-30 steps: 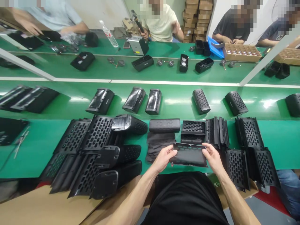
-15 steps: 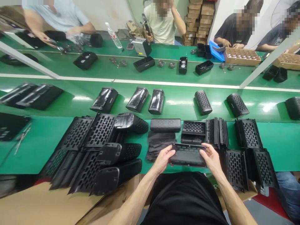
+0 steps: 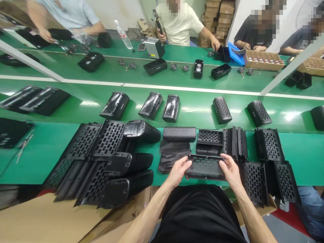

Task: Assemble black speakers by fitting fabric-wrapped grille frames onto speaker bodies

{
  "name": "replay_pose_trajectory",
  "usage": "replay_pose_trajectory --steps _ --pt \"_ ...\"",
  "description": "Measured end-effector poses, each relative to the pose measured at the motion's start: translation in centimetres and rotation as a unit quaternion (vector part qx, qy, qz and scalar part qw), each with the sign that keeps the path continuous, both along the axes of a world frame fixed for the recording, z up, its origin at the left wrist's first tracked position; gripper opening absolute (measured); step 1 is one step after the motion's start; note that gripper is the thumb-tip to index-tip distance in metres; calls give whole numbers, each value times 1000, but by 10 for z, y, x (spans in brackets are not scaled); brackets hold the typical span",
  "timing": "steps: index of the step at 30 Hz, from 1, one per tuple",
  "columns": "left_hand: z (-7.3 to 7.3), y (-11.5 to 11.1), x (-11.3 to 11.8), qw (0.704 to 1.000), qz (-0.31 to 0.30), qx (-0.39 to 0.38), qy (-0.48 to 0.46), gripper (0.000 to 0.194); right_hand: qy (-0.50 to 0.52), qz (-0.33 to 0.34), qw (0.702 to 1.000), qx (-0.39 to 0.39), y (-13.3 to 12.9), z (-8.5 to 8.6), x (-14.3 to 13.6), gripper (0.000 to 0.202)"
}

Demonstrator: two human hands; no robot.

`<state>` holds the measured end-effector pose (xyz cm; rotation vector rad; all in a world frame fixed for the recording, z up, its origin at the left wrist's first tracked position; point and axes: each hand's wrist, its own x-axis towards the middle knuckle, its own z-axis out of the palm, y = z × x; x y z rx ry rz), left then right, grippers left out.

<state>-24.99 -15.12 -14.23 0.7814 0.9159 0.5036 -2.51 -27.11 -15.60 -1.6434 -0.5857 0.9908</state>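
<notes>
Between my two hands is a black speaker grille panel (image 3: 205, 167), its oblong holes covered on the near side by dark mesh cloth. My left hand (image 3: 179, 169) pinches its left end, thumb on top. At the right end my right hand (image 3: 230, 168) grips it the same way. A pile of black mesh cloth (image 3: 174, 157) lies just left of the panel, with a closed black speaker shell (image 3: 179, 134) behind it. Perforated grille panels (image 3: 209, 137) stand right behind the held one, and more grille panels (image 3: 255, 179) are stacked to the right.
Stacked grilles (image 3: 108, 138) and speaker housings (image 3: 129, 163) crowd the bench on my left. Beyond, a green conveyor belt (image 3: 194, 116) carries several black speaker bodies (image 3: 171, 108). Co-workers sit across it. A cardboard box (image 3: 32, 219) is at lower left.
Both hands keep hold of the panel, almost unmoved. Across the belt, the middle co-worker's raised arm has come down to the black housings on the far bench. The view has shifted slightly.
</notes>
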Motion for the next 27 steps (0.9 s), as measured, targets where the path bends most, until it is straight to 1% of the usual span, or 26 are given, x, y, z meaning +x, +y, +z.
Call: replay_pose_trajectory --steps 5,10,13,16,20,23,27 --pt "0 0 0 1000 -5 2 -21 46 4 10 1000 4 0 5 2 54" --pt "0 1 -3 999 5 33 -15 49 13 19 1000 4 1 16 6 57" --pt "4 1 -4 999 11 47 -23 45 31 41 999 10 2 24 10 60" --pt "7 2 -5 998 14 56 -36 41 23 53 998 14 4 31 13 55" --pt "8 2 -5 997 12 52 -58 41 10 60 998 19 5 38 14 52" --pt "6 3 -5 997 15 54 -49 45 20 62 998 20 5 41 14 52" --pt "2 3 -3 997 23 52 -46 46 30 55 998 22 8 39 12 53"
